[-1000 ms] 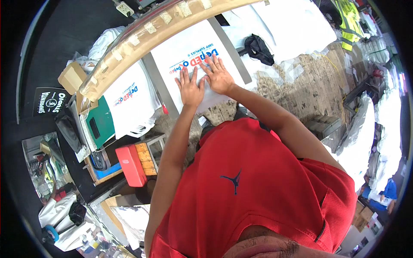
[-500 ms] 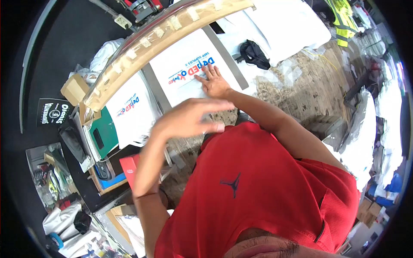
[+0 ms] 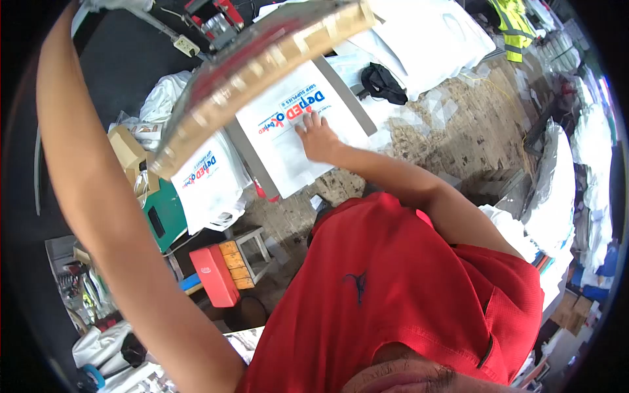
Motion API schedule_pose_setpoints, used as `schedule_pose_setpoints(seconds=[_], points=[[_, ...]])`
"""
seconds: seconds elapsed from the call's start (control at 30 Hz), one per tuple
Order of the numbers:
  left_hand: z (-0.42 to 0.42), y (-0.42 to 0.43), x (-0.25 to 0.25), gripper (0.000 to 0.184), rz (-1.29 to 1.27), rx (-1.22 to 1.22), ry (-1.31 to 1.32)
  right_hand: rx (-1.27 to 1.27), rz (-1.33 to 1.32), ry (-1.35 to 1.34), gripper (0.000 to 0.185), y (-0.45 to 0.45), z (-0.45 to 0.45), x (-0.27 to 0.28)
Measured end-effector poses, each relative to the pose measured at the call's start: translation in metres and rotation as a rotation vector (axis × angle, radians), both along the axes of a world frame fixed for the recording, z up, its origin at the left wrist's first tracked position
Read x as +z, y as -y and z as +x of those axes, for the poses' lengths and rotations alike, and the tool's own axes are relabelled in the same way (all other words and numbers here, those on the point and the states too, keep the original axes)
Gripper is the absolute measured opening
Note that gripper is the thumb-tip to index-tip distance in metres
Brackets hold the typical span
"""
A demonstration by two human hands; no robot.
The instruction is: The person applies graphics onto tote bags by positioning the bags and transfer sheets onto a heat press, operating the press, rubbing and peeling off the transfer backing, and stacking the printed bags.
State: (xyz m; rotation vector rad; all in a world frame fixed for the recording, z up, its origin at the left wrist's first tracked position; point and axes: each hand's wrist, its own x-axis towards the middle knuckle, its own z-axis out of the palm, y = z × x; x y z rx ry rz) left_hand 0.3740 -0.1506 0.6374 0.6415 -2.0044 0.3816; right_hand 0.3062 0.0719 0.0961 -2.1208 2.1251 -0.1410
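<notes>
My right hand (image 3: 319, 139) rests on a white printed bag (image 3: 287, 162), fingers apart and slightly bent, at the lower edge of the blue and red lettering. Under the bag lies a grey board (image 3: 341, 85), showing along both sides. Above its far end, a taped wooden screen-printing frame (image 3: 262, 69) hangs tilted. My left arm (image 3: 111, 196) stretches up along the left side, and its hand is out of view past the top left edge. Left of the board hangs a stack of similar printed white bags (image 3: 211, 190).
A red box (image 3: 215, 275) sits by a wooden stool (image 3: 254, 252) at lower left. Beyond the board are a black cloth item (image 3: 383, 84) and white sheets (image 3: 439, 39). A cardboard box (image 3: 128, 150) and green panel (image 3: 164, 213) stand at left.
My left hand has swung from in front of my chest up and left, out of view. My right hand has drawn back a little across the bag. The frame's top side shows more.
</notes>
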Motion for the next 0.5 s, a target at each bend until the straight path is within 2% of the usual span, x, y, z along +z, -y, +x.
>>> schedule_pose_setpoints(seconds=[0.03, 0.07, 0.13, 0.17, 0.2, 0.23, 0.27, 0.3, 0.33, 0.37, 0.4, 0.43, 0.47, 0.5], points=[[0.008, -0.026, -0.009, 0.065, 0.012, -0.057, -0.034, 0.046, -0.098, -0.026, 0.053, -0.020, 0.004, 0.009], [0.023, -0.051, -0.022, 0.062, 0.049, 0.012, 0.043, 0.164, -0.045, 0.139, 0.054, -0.055, 0.001, 0.042], [0.044, -0.118, -0.093, 0.029, -0.104, 0.120, 0.012, 0.411, 0.351, 0.526, 0.048, -0.106, -0.022, 0.119], [0.049, -0.153, -0.124, 0.023, 0.091, -0.031, 0.095, 0.550, 0.557, 0.694, 0.043, -0.123, -0.038, 0.158], [0.056, -0.164, -0.155, 0.019, 0.122, -0.308, 0.249, 0.629, 0.424, 0.822, 0.034, -0.130, -0.051, 0.179], [0.058, -0.186, -0.185, 0.017, 0.190, -0.370, 0.433, 0.704, 0.279, 0.938, 0.025, -0.139, -0.063, 0.196], [0.052, -0.189, -0.225, 0.019, 0.499, -0.573, 0.404, 0.638, 0.227, 1.088, 0.018, -0.140, -0.074, 0.217], [0.044, -0.189, -0.265, 0.024, 0.605, -0.701, 0.393, 0.575, 0.166, 1.234, 0.014, -0.136, -0.081, 0.229], [0.041, -0.187, -0.305, 0.028, 0.718, -0.733, 0.414, 0.449, -0.122, 1.400, 0.013, -0.131, -0.078, 0.223], [0.042, -0.179, -0.346, 0.029, 0.897, -0.747, 0.411, 0.304, -0.414, 1.322, 0.012, -0.116, -0.074, 0.211], [0.047, -0.170, -0.390, 0.029, 1.061, -0.689, 0.366, 0.203, -0.587, 1.105, 0.011, -0.094, -0.072, 0.198], [0.040, -0.171, -0.410, 0.026, 0.806, -0.728, 0.315, 0.073, -0.608, 0.973, 0.011, -0.076, -0.067, 0.178], [0.038, -0.170, -0.412, 0.021, 0.801, -0.679, 0.293, 0.052, -0.627, 0.958, 0.010, -0.059, -0.062, 0.151], [0.043, -0.169, -0.412, 0.017, 0.795, -0.648, 0.278, 0.046, -0.531, 0.944, 0.011, -0.047, -0.053, 0.132]])
